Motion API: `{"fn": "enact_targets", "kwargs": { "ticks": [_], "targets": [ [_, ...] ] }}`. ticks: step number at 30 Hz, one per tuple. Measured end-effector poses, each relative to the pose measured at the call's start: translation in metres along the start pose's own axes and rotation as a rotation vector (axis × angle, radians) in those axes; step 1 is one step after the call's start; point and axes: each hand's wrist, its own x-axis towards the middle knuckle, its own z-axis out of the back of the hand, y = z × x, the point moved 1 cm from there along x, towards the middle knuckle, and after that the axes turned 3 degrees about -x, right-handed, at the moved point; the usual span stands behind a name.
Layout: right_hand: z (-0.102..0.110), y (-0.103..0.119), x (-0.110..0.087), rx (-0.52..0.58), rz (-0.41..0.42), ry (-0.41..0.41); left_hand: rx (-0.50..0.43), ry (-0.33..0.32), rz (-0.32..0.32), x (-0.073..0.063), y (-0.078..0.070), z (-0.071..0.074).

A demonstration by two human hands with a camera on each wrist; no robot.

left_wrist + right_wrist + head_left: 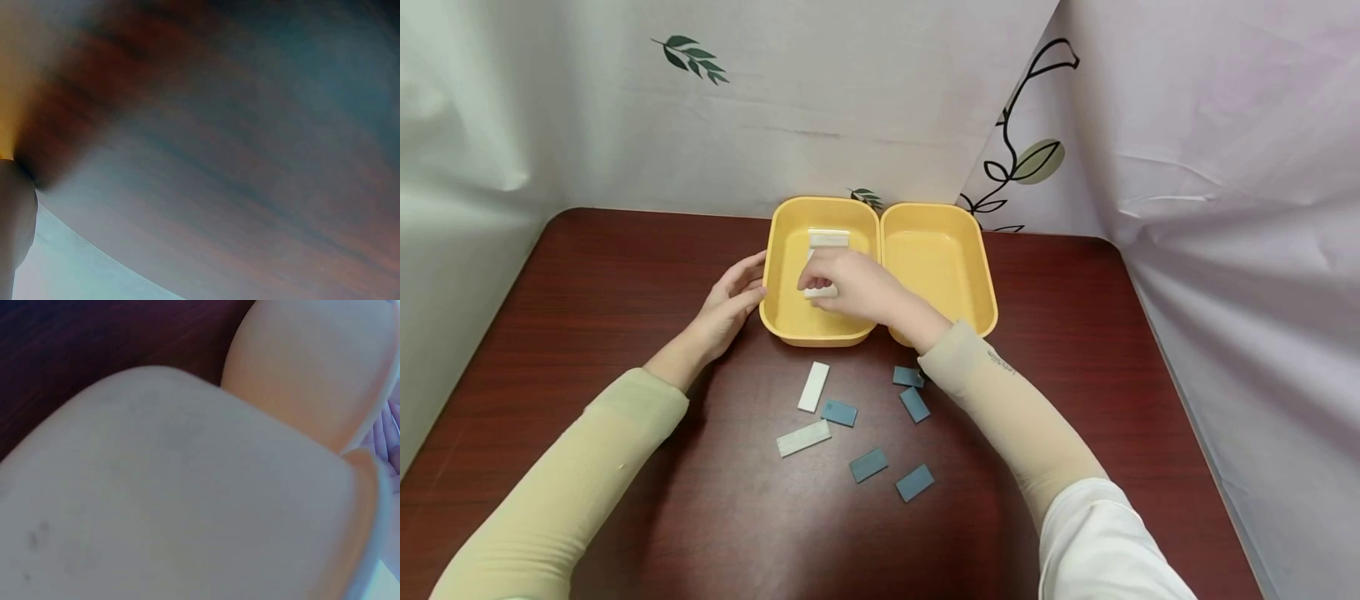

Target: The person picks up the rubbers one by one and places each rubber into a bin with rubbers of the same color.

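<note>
My right hand [857, 287] reaches over the left yellow tray [781, 312] and pinches a small white rectangular tile [820, 292] above its floor. Beyond that hand, a pale tile [828, 239] lies inside the tray near the back wall, and part of another shows by my knuckles. My left hand [730, 304] touches the tray's left outer wall, fingers and thumb fairly straight. One blurred finger [15, 219] shows at the edge of the left wrist view. In the right wrist view, a large pale wall [187, 481] fills the foreground, with fingers behind at the right edge.
Beside the left tray stands a second yellow tray [940, 258]. On the dark red-brown table [737, 517], in front of the trays, lie a white tile [813, 387], a greyish-white tile [803, 438] and several blue tiles [839, 412]. A printed curtain [820, 108] hangs behind the table.
</note>
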Motion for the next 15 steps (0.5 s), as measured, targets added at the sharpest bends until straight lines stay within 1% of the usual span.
{"fn": "enact_targets", "kwargs": {
  "ticks": [7,15],
  "targets": [
    [0.000,0.017,-0.012,0.017,0.067,0.000,-0.003,-0.006,-0.005,-0.001,0.000,-0.001],
    [-0.006,0.032,-0.023,0.051,0.132,0.000,-0.009,-0.006,-0.021,-0.001,0.001,-0.001]
  ]
}}
